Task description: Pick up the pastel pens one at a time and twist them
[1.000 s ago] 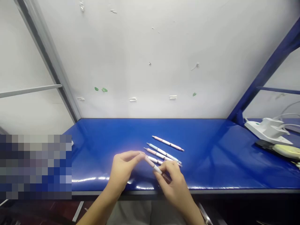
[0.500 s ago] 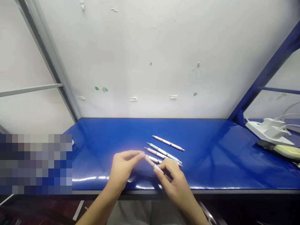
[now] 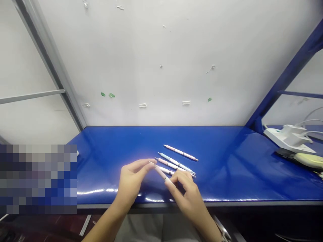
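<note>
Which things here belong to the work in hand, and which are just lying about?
Job, apparently:
slim pink-and-white pen, pinched by left hand and right hand
loose pink-and-white pens
light-blue-and-white pen

Lying about, apparently:
white plastic power strip, plugs
pale-yellow rounded object

a scuffed white wall [image 3: 151, 43] rose behind the glossy blue tabletop [image 3: 116, 144], whose front edge caught white glare; a blue post [image 3: 285, 75] slanted upward at right.

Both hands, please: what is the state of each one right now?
Left hand: closed, fingertips pinching the pen's tip end.
Right hand: closed, holding the same pen's other end.
</note>
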Action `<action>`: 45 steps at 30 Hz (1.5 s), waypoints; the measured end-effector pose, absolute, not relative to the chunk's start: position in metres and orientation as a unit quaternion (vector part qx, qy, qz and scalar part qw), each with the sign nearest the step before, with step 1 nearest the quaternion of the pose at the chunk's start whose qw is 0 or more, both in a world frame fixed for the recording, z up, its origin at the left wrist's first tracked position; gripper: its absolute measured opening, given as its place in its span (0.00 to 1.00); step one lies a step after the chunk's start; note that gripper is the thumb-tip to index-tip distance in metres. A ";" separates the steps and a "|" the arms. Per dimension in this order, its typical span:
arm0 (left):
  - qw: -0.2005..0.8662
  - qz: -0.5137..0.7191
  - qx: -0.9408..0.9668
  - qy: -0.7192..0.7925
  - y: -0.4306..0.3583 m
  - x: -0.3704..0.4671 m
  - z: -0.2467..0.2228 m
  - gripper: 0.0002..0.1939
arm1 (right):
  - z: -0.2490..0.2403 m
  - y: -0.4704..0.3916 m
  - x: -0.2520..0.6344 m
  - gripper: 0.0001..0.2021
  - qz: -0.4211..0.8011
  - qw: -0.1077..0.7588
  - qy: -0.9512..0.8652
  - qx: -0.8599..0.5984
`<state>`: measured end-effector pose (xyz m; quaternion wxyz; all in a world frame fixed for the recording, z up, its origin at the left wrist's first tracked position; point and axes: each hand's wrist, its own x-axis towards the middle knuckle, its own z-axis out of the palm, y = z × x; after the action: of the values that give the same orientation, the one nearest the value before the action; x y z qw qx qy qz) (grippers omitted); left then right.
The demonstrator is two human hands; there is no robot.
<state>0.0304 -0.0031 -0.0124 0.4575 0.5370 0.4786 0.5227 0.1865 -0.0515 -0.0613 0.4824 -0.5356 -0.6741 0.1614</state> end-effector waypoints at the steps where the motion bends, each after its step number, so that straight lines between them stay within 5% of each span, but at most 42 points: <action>1: 0.454 0.525 0.538 0.478 -0.003 0.031 -0.013 0.07 | -0.061 -0.052 0.186 0.15 0.161 0.481 -0.674 -0.537; 29: 0.500 0.514 0.519 0.465 -0.003 0.032 -0.013 0.06 | -0.057 -0.052 0.188 0.16 0.201 0.470 -0.674 -0.534; 45: 0.383 0.562 0.558 0.475 0.000 0.027 -0.013 0.10 | -0.061 -0.051 0.187 0.15 0.172 0.493 -0.653 -0.548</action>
<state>0.0267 -0.0004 -0.0133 0.3831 0.5578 0.4754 0.5623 0.1873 -0.0506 -0.0609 0.4933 -0.5484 -0.6530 0.1718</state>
